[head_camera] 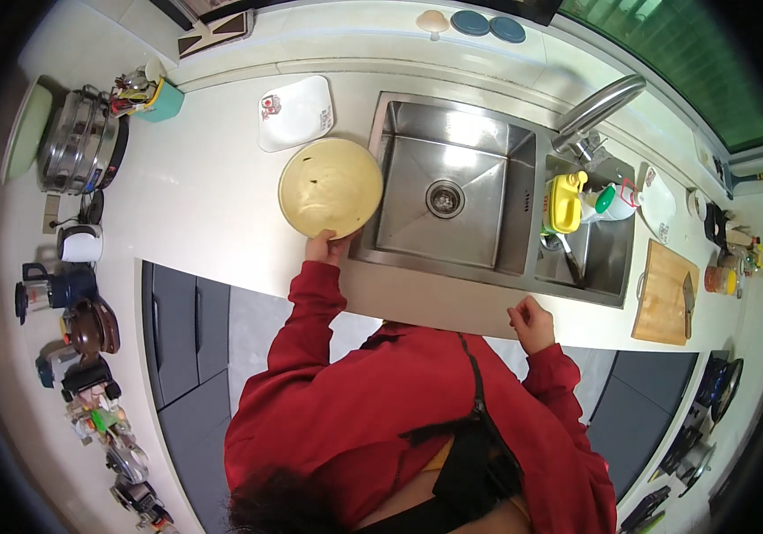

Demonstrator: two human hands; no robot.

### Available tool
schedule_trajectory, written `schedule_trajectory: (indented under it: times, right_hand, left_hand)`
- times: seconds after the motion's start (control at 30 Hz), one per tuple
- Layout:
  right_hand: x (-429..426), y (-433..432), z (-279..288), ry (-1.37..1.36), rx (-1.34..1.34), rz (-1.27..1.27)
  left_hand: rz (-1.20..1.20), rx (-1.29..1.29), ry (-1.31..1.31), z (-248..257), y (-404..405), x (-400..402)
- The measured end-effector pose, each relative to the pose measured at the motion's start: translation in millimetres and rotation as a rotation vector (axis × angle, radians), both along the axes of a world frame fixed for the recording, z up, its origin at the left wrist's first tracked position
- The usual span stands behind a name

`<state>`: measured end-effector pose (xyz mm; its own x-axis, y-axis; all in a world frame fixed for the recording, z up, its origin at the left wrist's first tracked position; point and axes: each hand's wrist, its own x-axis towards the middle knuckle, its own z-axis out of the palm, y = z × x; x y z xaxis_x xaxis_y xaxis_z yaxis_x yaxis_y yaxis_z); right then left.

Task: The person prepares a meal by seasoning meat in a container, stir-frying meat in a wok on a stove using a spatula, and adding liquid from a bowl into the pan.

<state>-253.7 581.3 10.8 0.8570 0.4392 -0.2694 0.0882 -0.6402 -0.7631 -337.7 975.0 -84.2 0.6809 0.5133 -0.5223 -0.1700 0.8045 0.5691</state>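
My left hand (329, 247) grips the near rim of a round pale-yellow bowl (331, 189), fingers partly hidden beneath it. A few dark bits lie inside the bowl, which is on the counter against the left edge of the steel sink (445, 180). Just behind the bowl is a white square plate (296, 115) with printed decoration. My right hand (532, 324), fingers curled, is at the counter's front edge, in front of the sink; whether it holds something small cannot be told. The large sink basin shows its drain (445, 199) and no dishes.
A curved faucet (598, 110) stands behind the sinks. The small basin holds a yellow jug (564, 203), a bottle with a green cap (605, 200) and a dark-handled utensil (572, 261). Rightward, a knife (688, 304) lies on a wooden cutting board (662, 294). A utensil holder (162, 101) stands back left.
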Motion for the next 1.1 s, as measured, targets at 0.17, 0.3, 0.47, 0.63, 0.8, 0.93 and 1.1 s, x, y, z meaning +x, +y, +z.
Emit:
schedule_trajectory:
  times: [0.17,0.3,0.47,0.63,0.8,0.93,1.1]
  right_hand:
    - [-12.6,-3.7,-3.9,0.037,-0.021,-0.093]
    - [-20.4,-14.7,-3.5,-0.009,-0.004,-0.164]
    - [-39.3,-37.9,-5.3,-0.045,-0.064,-0.294]
    - [-73.1,-68.4,-15.8,-0.010,-0.049,-0.463]
    - [-103.1,-83.7,-20.4,-0.008,-0.100,-0.570]
    - [-116.9,-83.4,-20.4,0.018,-0.108,-0.636]
    - [-126.3,-81.2,-25.2,0.052,-0.102,-0.668]
  left_hand:
    - [-0.076,0.011,0.045,15.1,-14.7,20.3]
    - [-0.188,0.034,0.092,33.3,-42.1,48.9]
    - [-0.421,-0.048,0.162,5.7,-63.5,84.2]
    - [-0.561,-0.120,0.080,-7.5,-96.1,112.1]
    - [-0.573,-0.123,0.171,-31.6,-117.1,125.4]
    - [-0.599,-0.159,0.258,-38.7,-117.1,126.8]
    - [-0.655,-0.147,0.176,-44.8,-110.0,113.6]
